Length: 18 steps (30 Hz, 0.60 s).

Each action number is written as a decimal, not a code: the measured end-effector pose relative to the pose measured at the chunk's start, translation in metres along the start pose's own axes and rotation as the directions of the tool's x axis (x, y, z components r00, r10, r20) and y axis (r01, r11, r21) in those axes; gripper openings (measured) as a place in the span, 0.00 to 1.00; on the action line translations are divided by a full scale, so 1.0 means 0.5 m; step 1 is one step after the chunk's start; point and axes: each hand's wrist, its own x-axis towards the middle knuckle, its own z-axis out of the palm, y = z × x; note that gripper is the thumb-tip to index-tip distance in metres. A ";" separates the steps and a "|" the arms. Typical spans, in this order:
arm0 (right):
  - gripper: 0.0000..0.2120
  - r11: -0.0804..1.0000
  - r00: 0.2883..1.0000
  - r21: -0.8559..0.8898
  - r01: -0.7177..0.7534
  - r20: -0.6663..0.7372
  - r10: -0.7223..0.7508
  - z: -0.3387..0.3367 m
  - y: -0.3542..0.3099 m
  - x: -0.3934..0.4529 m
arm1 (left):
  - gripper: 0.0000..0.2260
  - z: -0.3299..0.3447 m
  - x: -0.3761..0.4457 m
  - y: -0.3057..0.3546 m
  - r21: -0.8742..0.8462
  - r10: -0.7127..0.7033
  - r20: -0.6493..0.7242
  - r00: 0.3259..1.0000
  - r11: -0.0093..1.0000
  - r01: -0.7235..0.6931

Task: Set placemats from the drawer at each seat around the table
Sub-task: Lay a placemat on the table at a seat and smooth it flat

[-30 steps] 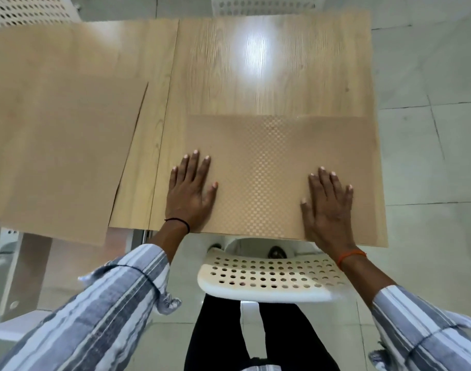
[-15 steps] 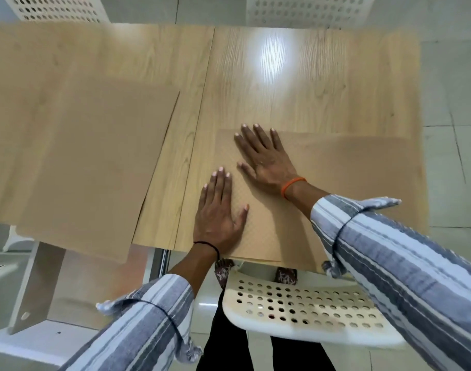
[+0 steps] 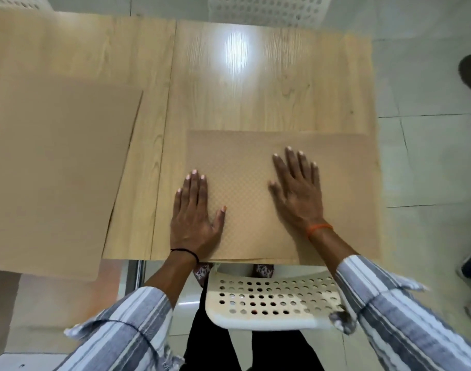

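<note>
Pressing the placemat flat: both hands, open.

The table looked like light wood-grain laminate, smooth and glossy enough to throw back a white glare spot. The near placemat was matt tan with a fine woven checker texture; the left placemat looked plain and matt. The chair was cream perforated plastic, slightly shiny. Sleeves were striped cloth, the floor glossy tile.

The 1 head view looks steeply down, close over the table edge and chair.
</note>
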 end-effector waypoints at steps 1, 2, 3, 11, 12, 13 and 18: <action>0.29 0.999 0.999 0.001 -0.043 -0.012 0.043 -0.008 0.030 -0.024 | 0.36 0.000 0.000 0.000 0.002 -0.001 0.000 1.000 1.000 0.001; 0.29 0.997 0.996 0.004 -0.082 -0.022 0.082 -0.016 0.056 -0.046 | 0.36 -0.001 -0.001 0.003 0.000 0.001 -0.001 1.000 1.000 -0.001; 0.29 0.993 0.993 0.010 -0.116 -0.031 0.116 -0.023 0.076 -0.066 | 0.35 -0.003 -0.002 0.005 -0.002 0.005 0.000 1.000 1.000 -0.005; 0.30 0.965 0.963 0.040 -0.260 -0.059 0.262 -0.021 0.134 -0.181 | 0.33 -0.010 -0.008 0.009 0.009 0.026 0.003 1.000 1.000 -0.026; 0.30 0.962 0.961 0.041 -0.269 -0.063 0.271 -0.021 0.137 -0.192 | 0.33 -0.009 -0.008 0.010 0.014 0.024 0.001 1.000 1.000 -0.024; 0.30 0.961 0.959 0.042 -0.274 -0.065 0.276 -0.022 0.139 -0.201 | 0.33 -0.007 -0.008 0.009 0.020 0.020 -0.001 1.000 1.000 -0.020; 0.29 0.961 0.959 0.046 -0.271 -0.069 0.274 -0.028 0.137 -0.212 | 0.33 -0.012 -0.007 0.012 0.019 0.028 -0.008 1.000 0.999 -0.028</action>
